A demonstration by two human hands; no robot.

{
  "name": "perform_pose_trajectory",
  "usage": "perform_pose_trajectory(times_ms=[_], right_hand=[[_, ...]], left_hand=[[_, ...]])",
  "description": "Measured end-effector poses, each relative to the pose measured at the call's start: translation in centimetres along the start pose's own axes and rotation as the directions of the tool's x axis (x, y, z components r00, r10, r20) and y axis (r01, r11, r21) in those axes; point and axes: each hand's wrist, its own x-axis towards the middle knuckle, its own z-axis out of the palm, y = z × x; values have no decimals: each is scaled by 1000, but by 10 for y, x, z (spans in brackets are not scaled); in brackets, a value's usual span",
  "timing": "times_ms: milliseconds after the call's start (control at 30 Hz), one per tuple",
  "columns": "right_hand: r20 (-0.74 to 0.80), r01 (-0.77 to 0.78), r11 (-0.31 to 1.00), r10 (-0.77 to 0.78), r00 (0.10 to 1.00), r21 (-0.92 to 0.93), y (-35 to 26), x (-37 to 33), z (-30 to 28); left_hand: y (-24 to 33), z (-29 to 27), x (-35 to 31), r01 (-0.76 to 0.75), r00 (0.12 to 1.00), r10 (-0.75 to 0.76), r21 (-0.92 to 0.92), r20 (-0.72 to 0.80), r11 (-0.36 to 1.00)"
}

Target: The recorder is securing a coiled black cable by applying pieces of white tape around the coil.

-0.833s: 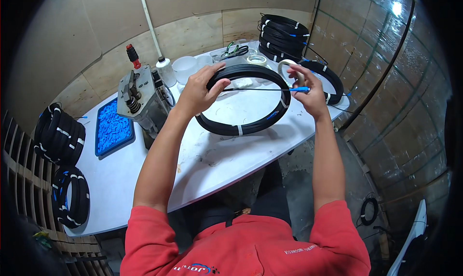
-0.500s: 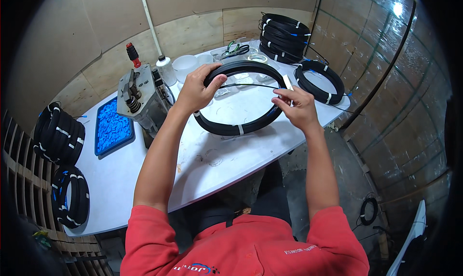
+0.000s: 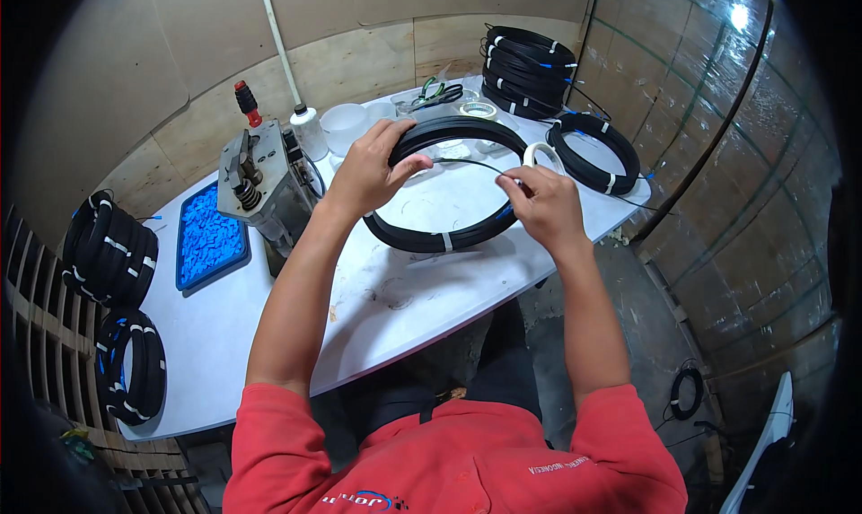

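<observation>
A coil of black cable (image 3: pixel 404 237) is held tilted above the white table, with a white tape band around its near side. My left hand (image 3: pixel 366 171) is closed around the coil's upper left, the thumb on its inner side. From near that thumb a loose length of cable (image 3: pixel 476 162) crosses the coil's opening. My right hand (image 3: pixel 549 207) pinches the far end of this length at the coil's right side. A roll of white tape (image 3: pixel 529 158) sits against the back of the right hand's fingers; how it is held is hidden.
Left stand a metal hand press (image 3: pixel 262 168) and a blue tray (image 3: pixel 215 276) of small blue pieces. Behind are a bottle (image 3: pixel 310 135), a white tub (image 3: pixel 344 126) and pliers (image 3: pixel 440 92). Cable coils (image 3: pixel 528 74) stack at the back right; another coil (image 3: pixel 593 168) lies nearer. More coils (image 3: pixel 109 249) stand left.
The tape roll has turned from edge-on to showing its open ring. My right hand has shifted slightly left and down, and the loose cable now bows upward.
</observation>
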Motion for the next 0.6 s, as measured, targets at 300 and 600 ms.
perform_pose_trajectory(times_ms=[300, 600], right_hand=[[-57, -160, 979, 154, 986, -129, -8, 8, -13], [-50, 352, 926, -361, 931, -134, 5, 74, -31]], left_hand=[[12, 11, 1, 27, 999, -22, 173, -31, 985], [22, 13, 9, -16, 1000, 16, 156, 1, 988]])
